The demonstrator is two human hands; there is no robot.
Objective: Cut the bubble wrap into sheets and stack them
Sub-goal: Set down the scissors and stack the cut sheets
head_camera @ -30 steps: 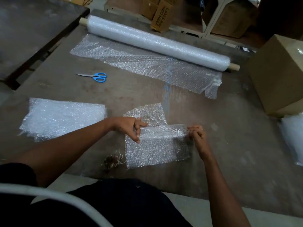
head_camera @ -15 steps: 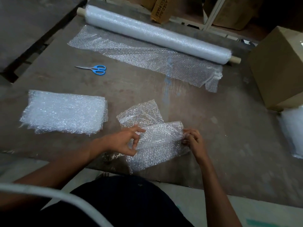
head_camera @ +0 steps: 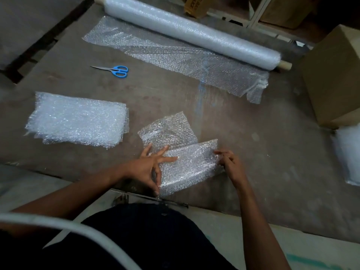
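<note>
Holding cut sheet at counter near edge, 6 o'clock. Left hand pinched left edge, other fingers splayed; right hand pinched right edge. Sheet judged light, limp, slippery; grip opposite edges. Stack at 9 o'clock, roll at 12.

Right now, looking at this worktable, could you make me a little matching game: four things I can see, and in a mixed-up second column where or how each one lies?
Things:
1. scissors
2. bubble wrap roll
3. stack of cut sheets
4. folded sheet

Places or states:
A. held at both ends by the left hand and right hand
B. piled flat on the left of the table
C. lying alone, blue handles, nobody touching them
D. at the far side, partly unrolled toward the person

Pairs: 1-C, 2-D, 3-B, 4-A
</note>
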